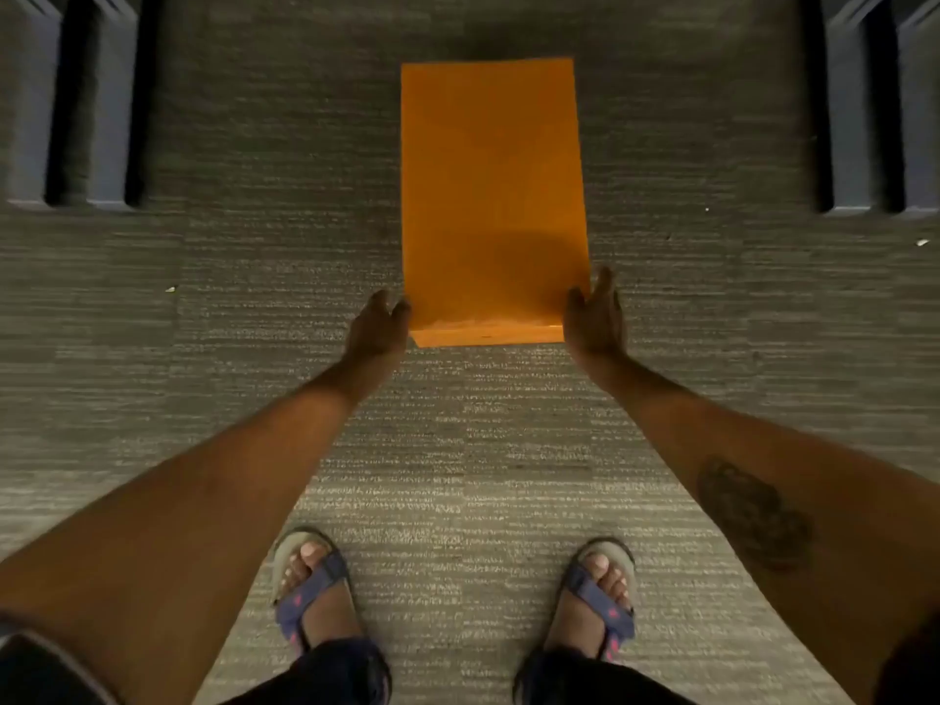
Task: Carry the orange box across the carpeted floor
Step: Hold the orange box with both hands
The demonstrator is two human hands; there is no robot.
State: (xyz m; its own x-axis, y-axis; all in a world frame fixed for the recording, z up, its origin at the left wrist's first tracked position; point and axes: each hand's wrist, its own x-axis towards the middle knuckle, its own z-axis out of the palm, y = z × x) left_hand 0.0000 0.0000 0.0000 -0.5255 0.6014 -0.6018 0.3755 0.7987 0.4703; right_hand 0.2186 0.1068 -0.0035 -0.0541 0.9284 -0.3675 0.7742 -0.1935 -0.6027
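**Both hands pressed to the near end of the box**

The orange box [492, 195] lay lengthwise ahead of the person, over the grey carpet [254, 297], its far end pointing away between 2 dark pieces of furniture [76, 104] at the frame's upper corners. The left hand [379, 323] was set against the box's near left corner and the right hand [595, 318] against its near right corner, fingers spread along the sides. Each hand looked to be gripping the box by side pressure, not curled under it. Whether the box rested on the carpet or hung just above it could not be told from this angle.

The likely trouble was the grip. With both hands at the near end only, the long far end would probably tend to sag or tip down, and flat sides squeezed between palms could slip. The furniture on either side left a lane that a swinging box might clip. The open sandals [313, 577] gave the toes no cover if it dropped.

The fingertips on the box's sides were partly hidden, its underside was unseen, and the whole frame was dim and soft
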